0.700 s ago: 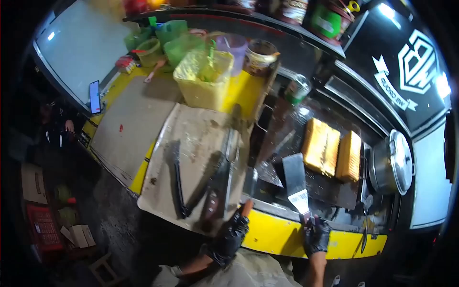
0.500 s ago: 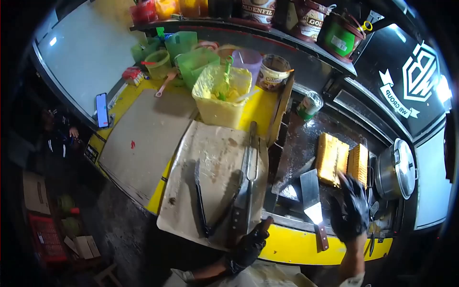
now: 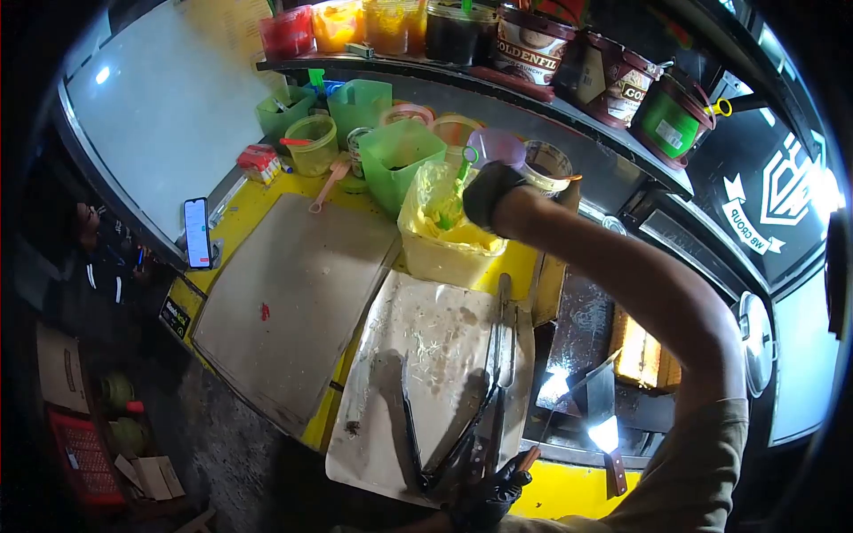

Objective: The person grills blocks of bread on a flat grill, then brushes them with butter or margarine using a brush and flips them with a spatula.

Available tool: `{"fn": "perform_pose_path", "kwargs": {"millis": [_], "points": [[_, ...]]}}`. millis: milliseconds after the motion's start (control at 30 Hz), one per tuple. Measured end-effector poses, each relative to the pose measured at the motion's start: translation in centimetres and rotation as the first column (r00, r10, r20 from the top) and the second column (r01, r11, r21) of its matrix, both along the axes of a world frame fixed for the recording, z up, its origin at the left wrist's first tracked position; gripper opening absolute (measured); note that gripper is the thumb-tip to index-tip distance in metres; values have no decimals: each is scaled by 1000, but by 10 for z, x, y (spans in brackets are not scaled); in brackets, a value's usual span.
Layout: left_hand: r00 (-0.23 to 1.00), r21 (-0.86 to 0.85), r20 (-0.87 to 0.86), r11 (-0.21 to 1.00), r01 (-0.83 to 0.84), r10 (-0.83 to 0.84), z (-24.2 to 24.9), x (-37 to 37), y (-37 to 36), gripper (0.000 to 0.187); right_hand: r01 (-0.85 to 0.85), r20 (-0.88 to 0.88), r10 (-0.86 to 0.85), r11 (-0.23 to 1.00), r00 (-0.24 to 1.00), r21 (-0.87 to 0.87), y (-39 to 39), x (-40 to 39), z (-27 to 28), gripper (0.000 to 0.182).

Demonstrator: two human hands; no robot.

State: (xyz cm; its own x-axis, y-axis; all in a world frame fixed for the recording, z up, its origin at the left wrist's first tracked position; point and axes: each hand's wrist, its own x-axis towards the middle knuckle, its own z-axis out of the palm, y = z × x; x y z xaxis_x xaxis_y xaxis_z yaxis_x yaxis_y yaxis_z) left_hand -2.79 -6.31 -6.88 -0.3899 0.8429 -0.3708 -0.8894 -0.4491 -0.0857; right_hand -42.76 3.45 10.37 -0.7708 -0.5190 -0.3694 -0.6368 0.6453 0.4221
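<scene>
My right hand [image 3: 493, 194], black-gloved, is at the right rim of a square tub of yellow spread [image 3: 455, 258]. Its fingers look curled, but what they hold is hidden. A green-handled utensil [image 3: 459, 182] stands in the spread beside it. My left hand [image 3: 489, 494], also gloved, is low by the front edge, closed around a wooden-handled tool [image 3: 530, 458]; a thin blade edge seems to run from it toward the griddle. Near that hand, black tongs [image 3: 413, 435] lie spread on a paper-covered board [image 3: 373, 444], beside a long knife or fork-like tool.
A metal turner [image 3: 602, 417] lies across the griddle's front edge. Browned bread slabs [image 3: 638, 346] sit on the griddle, partly behind my right arm, with a lidded pot [image 3: 755, 342] beyond. Green containers [image 3: 400, 164] and a phone [image 3: 197, 233] are at the left; a shelf of tubs [image 3: 529, 49] hangs above.
My right hand has moved from beside the bread on the griddle, left and away from me, to the spread tub. My left hand keeps the wooden-handled tool. The view has shifted.
</scene>
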Motion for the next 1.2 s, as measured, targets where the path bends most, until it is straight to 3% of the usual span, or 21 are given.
{"fn": "perform_pose_path", "kwargs": {"millis": [33, 67, 100, 233, 367, 433, 500, 533, 567, 633, 733, 800, 833, 867, 900, 933, 1000, 1033, 1067, 1133, 1200], "points": [[1000, 1, 1, 1000, 5, -5, -13, 8, 1, 46, 5, 12, -5, 1000, 1000, -11, -15, -6, -12, 24], [937, -234, -332, 972, 27, -106, -30, 19, 4, 47, 10, 24, -10, 1000, 1000, -22, -22, -12, -21, 24], [762, -447, -592, 894, -37, -264, -39, 24, 5, 47, 14, 37, -13, 999, 999, -32, -17, -25, -28, 24], [645, -438, -704, 896, -66, -297, -47, 17, -3, 47, 13, 100, -7, 998, 995, -63, 25, -71, -43, 24], [453, -426, -825, 899, -106, -337, -52, 13, -15, 48, -123, 181, 170, 962, 969, -245, 22, -42, 31, 24], [341, -418, -870, 900, -127, -356, -53, 13, -18, 48, 318, 145, -291, 920, 946, -231, 12, -39, 26, 28], [215, -417, -898, 898, -140, -384, -53, 12, -22, 48, 179, 160, -150, 967, 976, -180, 2, -25, 13, 27], [211, -419, -898, 898, -136, -387, -30, 2, -21, 48, 25, 184, -1, 992, 983, -127, 1, -20, 7, 27], [295, -475, -859, 866, -155, -418, 14, -16, -18, 49, 28, 184, -4, 991, 983, -128, 8, -23, 1, 27], [366, -527, -818, 832, -173, -443, 35, -22, -14, 49, 211, 350, -43, 864, 936, -458, 23, -29, 3, 26], [395, -474, -842, 852, -220, -367, 31, -10, -5, 50, 317, 455, -32, 760, 890, -567, 42, -17, 13, 28], [634, -508, -660, 861, 18, -403, 34, -10, 0, 52, 256, 409, 18, 755, 912, -604, 65, -15, 16, 28], [627, -513, -662, 858, 18, -410, 29, -4, 3, 52, 344, 458, 0, 661, 889, -667, 76, -7, 23, 28], [835, -376, -493, 925, 47, -243, 17, 3, 5, 52, 428, 506, -13, 552, 862, -716, 89, 2, 31, 29], [964, -229, -249, 973, 33, -92, 12, 8, 7, 52, 347, 412, 11, 521, 911, -780, 103, 20, 43, 29], [961, -231, -252, 972, 52, -111, 24, 5, 10, 52, 354, 409, -7, 513, 912, -782, 117, 39, 54, 29], [687, -519, -624, 854, -7, -373, 52, -2, 17, 49, 405, 394, -115, 407, 912, -819, 152, 82, 74, 25], [800, -496, -489, 865, 73, -348, 62, -5, 21, 47, 404, 357, -189, 425, 915, -810, 175, 107, 85, 23], [787, -484, -478, 865, 135, -390, 59, -2, 26, 47, 450, 364, -280, 370, 888, -813, 204, 126, 83, 22], [632, -445, -682, 894, 43, -369, 47, 13, 39, 52, 234, -59, -364, 704, 929, -670, 254, 173, 93, 23], [636, -442, -654, 889, 119, -410, 58, 18, 60, 49, 515, -8, -605, 684, 796, -517, 285, 220, 111, 23]]}}
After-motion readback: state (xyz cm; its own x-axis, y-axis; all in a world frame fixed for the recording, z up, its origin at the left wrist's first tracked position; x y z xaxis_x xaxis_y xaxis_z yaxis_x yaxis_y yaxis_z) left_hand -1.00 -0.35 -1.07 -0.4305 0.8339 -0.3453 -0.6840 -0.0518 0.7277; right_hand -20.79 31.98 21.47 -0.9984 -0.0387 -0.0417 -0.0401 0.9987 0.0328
